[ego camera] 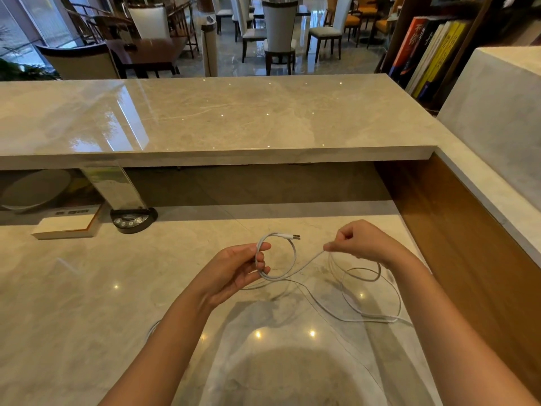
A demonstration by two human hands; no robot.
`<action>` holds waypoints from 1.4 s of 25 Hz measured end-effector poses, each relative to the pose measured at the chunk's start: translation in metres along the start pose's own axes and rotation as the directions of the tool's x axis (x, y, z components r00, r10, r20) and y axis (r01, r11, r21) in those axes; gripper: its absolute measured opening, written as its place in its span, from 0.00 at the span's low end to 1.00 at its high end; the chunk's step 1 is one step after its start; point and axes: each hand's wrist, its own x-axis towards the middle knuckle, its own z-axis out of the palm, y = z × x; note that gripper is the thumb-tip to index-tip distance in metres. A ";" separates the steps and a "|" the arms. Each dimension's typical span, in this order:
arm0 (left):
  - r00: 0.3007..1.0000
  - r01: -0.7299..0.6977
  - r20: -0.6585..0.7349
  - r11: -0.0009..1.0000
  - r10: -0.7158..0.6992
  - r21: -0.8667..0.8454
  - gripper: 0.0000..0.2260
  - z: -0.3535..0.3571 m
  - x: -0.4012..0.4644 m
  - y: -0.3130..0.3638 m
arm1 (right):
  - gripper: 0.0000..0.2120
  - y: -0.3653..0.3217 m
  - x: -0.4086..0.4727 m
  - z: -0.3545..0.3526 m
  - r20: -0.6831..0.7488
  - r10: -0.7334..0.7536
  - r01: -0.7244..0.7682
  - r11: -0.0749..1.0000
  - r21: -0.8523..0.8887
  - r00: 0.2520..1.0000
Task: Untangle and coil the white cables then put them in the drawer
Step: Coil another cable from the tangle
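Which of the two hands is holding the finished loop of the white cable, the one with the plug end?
The left hand: its fingers grip the loop ending in the plug. The right hand only pinches the loose run.

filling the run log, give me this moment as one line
step: coiling | left hand: holds first loop of white usb cable | right hand: pinches cable | rest of cable: loose on desk | drawer: not visible

Both forearms extended forward; left hand (234, 271) palm-up, fingers curled; right hand (361, 240) knuckles-up, fingertips pinched.
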 end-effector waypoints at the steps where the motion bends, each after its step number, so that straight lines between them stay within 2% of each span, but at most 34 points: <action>1: 1.000 0.015 0.005 1.000 -0.015 0.016 0.10 0.002 0.000 -0.002 | 0.17 -0.007 0.004 0.002 -0.028 0.000 -0.001 1.000 -0.031 1.000; 4: 0.998 0.051 0.030 0.997 -0.053 0.065 0.10 0.005 0.001 -0.008 | 0.16 -0.028 0.015 0.010 -0.047 -0.001 -0.008 0.985 -0.172 0.999; 6: 0.998 0.051 0.021 0.991 -0.054 0.120 0.10 0.006 0.002 -0.012 | 0.15 -0.041 0.017 0.018 -0.083 -0.013 -0.004 0.980 -0.199 0.996; 9: 0.997 0.026 -0.070 0.981 -0.013 0.190 0.09 0.007 0.005 -0.021 | 0.15 -0.060 0.011 0.032 -0.086 -0.034 0.025 0.995 -0.100 0.996; 13: 0.982 -0.051 -0.173 0.991 0.072 0.123 0.08 0.009 0.007 -0.029 | 0.15 -0.069 -0.010 0.054 -0.055 -0.159 0.156 0.986 -0.056 0.986; 16: 0.967 -0.109 -0.221 0.990 0.125 0.085 0.09 0.012 0.009 -0.030 | 0.16 -0.061 -0.020 0.076 -0.175 -0.190 0.213 0.970 0.118 0.966; 19: 0.967 -0.153 -0.193 0.984 0.168 0.090 0.10 0.015 0.011 -0.033 | 0.12 -0.052 -0.020 0.090 -0.345 -0.155 0.277 0.898 0.341 0.926; 21: 0.970 -0.168 -0.159 0.981 0.181 0.094 0.11 0.017 0.012 -0.034 | 0.12 -0.051 -0.025 0.097 -0.382 -0.203 0.327 0.898 0.294 0.901; 24: 0.972 -0.164 -0.166 0.986 0.166 0.023 0.11 0.018 0.014 -0.033 | 0.18 -0.049 -0.032 0.109 -0.315 -0.355 0.343 0.935 -0.094 0.880; 26: 0.968 -0.166 -0.190 0.986 0.163 0.000 0.10 0.018 0.014 -0.033 | 0.21 -0.045 -0.031 0.112 -0.233 -0.382 0.335 0.917 -0.219 0.894; 28: 0.961 -0.182 -0.213 0.983 0.176 -0.007 0.10 0.018 0.015 -0.033 | 0.24 -0.042 -0.028 0.112 -0.191 -0.408 0.380 0.910 -0.166 0.893; 32: 0.949 -0.245 -0.247 0.953 0.196 -0.181 0.09 0.013 0.017 -0.022 | 0.27 -0.030 -0.028 0.108 -0.207 -0.408 0.438 0.890 0.129 0.889; 33: 0.949 -0.261 -0.239 0.937 0.205 -0.232 0.09 0.010 0.017 -0.019 | 0.26 -0.025 -0.027 0.105 -0.190 -0.407 0.435 0.889 0.143 0.894; 35: 0.956 -0.266 -0.208 0.911 0.207 -0.314 0.09 0.005 0.017 -0.015 | 0.15 -0.018 -0.023 0.095 -0.138 -0.445 0.453 0.891 0.035 0.885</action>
